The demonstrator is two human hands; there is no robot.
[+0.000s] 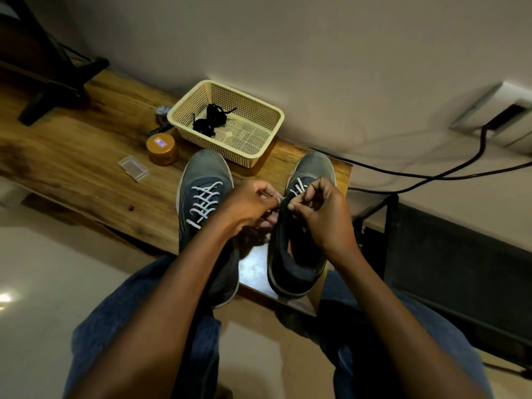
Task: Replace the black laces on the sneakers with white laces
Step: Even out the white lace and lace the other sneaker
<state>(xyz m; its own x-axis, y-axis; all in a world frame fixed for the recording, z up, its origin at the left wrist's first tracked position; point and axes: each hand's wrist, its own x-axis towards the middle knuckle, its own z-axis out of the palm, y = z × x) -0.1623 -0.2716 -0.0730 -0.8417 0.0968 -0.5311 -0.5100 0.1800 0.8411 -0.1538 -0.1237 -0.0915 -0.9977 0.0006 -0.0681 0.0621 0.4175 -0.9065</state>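
On the wooden surface [86, 156], head view, you have two grey sneakers side by side, toes pointing away from you.

Item, left sneaker [205, 197]: white lace [205, 203] threaded in crossed rows up the eyelets; looks fully laced, though your forearm hides the top.

Item, right sneaker [299, 254]: dark padded collar towards you, white lace [299, 188] visible only in the lower rows near the toe. Judged partly laced, upper eyelets still to do.

Item, your left hand [250, 207]: fingers curled, pinching the lace end at the inner edge of the right sneaker's throat. Item, your right hand [322, 214]: fingers curled over the same throat, pinching lace or eyelet edge; exactly which is too small to tell. Both hands sit close together, almost touching.

Item, black laces [210, 119]: loose tangle inside the cream mesh basket [259, 156], behind the sneakers.

Handling note: the lace is likely light, soft and limp, so take it by the stiff tip for threading; further back it will buckle. The sneaker should be light and may slide, so steady it at the throat as you pull each row snug.

Also present: amber lidded jar [161, 149], clear plastic case [134, 167], black cable [431, 175].
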